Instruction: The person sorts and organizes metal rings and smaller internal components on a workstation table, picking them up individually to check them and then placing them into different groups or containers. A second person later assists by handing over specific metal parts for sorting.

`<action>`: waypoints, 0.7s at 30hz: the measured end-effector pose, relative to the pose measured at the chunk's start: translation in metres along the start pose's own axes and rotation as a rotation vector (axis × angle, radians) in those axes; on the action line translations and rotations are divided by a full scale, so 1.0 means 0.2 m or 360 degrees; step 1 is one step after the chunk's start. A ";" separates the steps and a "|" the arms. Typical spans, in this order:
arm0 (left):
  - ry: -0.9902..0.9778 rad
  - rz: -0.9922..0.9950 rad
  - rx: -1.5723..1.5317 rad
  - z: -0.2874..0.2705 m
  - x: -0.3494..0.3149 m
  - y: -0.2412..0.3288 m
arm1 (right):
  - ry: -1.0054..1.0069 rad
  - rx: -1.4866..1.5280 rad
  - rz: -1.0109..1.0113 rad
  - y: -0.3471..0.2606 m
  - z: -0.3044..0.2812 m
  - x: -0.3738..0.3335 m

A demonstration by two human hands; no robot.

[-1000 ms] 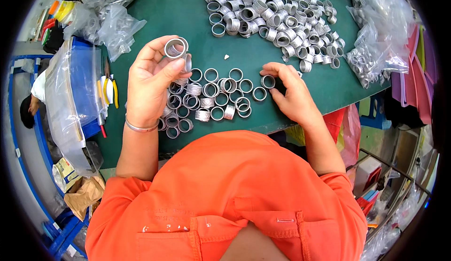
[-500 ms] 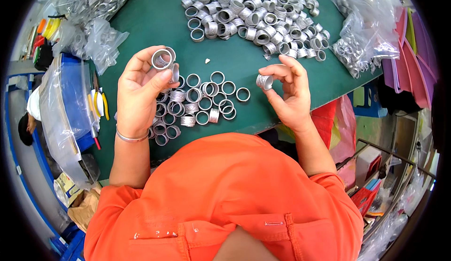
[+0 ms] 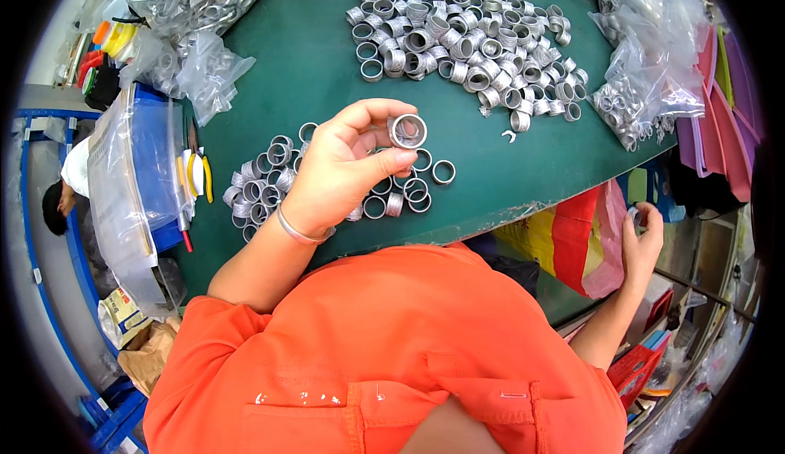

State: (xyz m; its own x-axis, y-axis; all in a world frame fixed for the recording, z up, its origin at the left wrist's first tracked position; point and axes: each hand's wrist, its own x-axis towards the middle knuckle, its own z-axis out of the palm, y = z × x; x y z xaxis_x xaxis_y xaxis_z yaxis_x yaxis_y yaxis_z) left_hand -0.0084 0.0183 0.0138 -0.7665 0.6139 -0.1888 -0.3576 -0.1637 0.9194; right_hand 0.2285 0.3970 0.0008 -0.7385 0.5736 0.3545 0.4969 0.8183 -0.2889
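Observation:
My left hand, with a bangle on its wrist, is raised above the green table. Thumb and fingers pinch a short grey metal ring, its round opening turned toward me. Beneath and around that hand lies a loose cluster of similar rings, partly covered by it. Beyond the table's right edge, my right hand is beside a red, yellow and pink bag. Its fingers are closed on a small silvery piece, seemingly another metal ring, mostly hidden by the fingers.
A large heap of metal rings covers the far middle of the table. Clear plastic bags of rings stand at the far left and far right. Yellow-handled pliers lie near a blue tray. Another person's hand shows far left.
My left hand has moved right, across the small ring cluster, still holding a ring. My right hand has gone right and down, from above the table to beside the bag.

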 end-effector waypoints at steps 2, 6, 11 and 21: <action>-0.0033 0.0040 0.0047 0.01 0.00 0.00 | -0.0018 -0.0355 -0.0271 0.03 -0.02 0.01; -0.0042 0.0253 0.0283 0.05 0.02 -0.03 | -0.0090 0.0919 0.0155 -0.35 0.19 0.05; 0.0027 0.0850 0.1272 0.07 0.03 -0.04 | -0.0770 0.1935 0.0013 -1.08 0.38 0.04; 0.0116 0.0470 0.0530 -0.01 0.01 -0.07 | -0.1002 0.2280 -0.0093 -1.28 0.51 0.04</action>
State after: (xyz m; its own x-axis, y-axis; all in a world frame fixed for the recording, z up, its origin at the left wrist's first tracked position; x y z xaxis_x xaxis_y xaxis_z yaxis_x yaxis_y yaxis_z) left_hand -0.0063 0.0208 -0.0003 -0.8497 0.5204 0.0856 0.0641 -0.0591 0.9962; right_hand 0.0487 0.1891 -0.0124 -0.9868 0.1367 0.0864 -0.0989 -0.0875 -0.9912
